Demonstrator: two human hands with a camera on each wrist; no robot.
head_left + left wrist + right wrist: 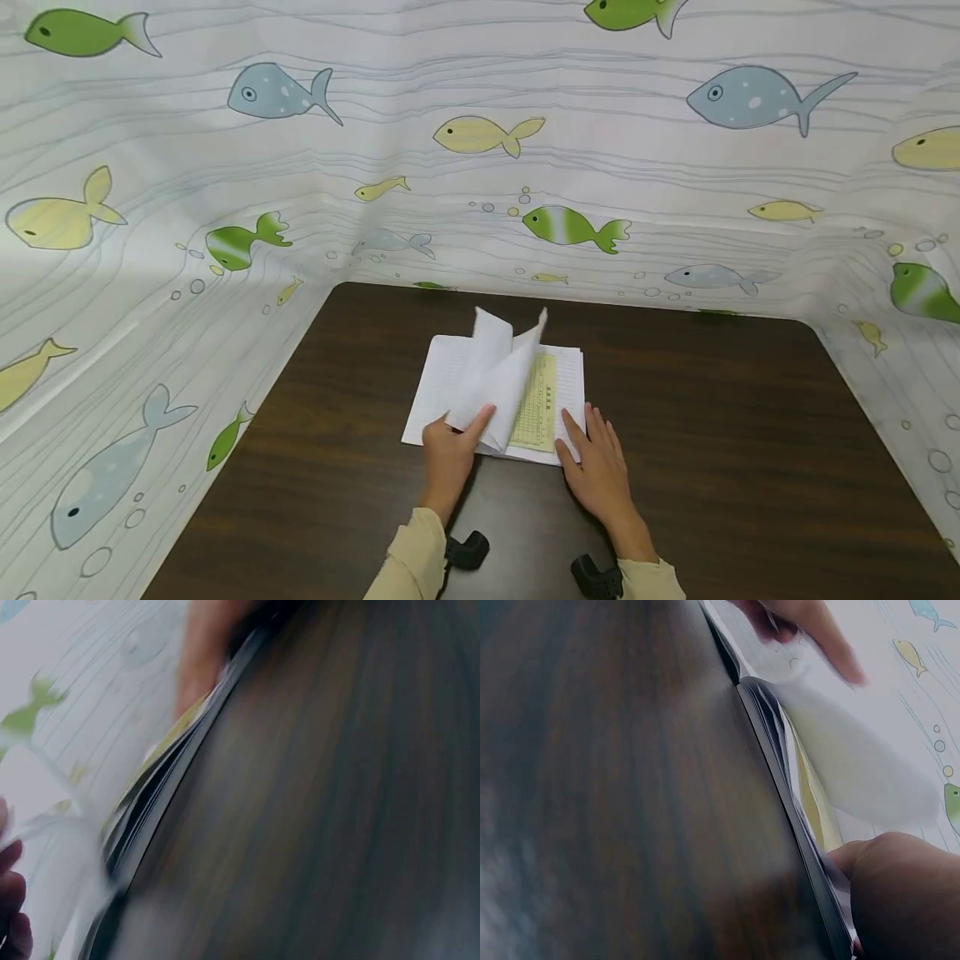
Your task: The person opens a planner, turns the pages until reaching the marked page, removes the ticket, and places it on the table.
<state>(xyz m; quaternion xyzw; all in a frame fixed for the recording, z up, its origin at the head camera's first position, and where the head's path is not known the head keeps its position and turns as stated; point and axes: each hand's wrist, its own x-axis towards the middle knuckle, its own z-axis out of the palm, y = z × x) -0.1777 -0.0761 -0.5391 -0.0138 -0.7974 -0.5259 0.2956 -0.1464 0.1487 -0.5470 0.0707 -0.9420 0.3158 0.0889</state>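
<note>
An open notebook [437,392] with lined pages lies on the dark table. My left hand [447,457] is at its lower edge, holding a lifted white page [498,379] that curls up over the middle, with the thumb spread across it. Under that page, on the right side, shows a yellow printed sheet [537,404]. My right hand [600,473] rests with fairly straight fingers on the right-hand page [570,383], beside the yellow sheet. Seen from the right wrist, the turning page [870,765] is blurred, and the yellow sheet [814,802] sticks out of the page stack.
The brown wood-grain table [720,433] extends around the notebook. A white sheet printed with fish [480,75] rises behind and along both sides. Black bands [467,552] sit on both wrists, by the beige sleeves [412,558].
</note>
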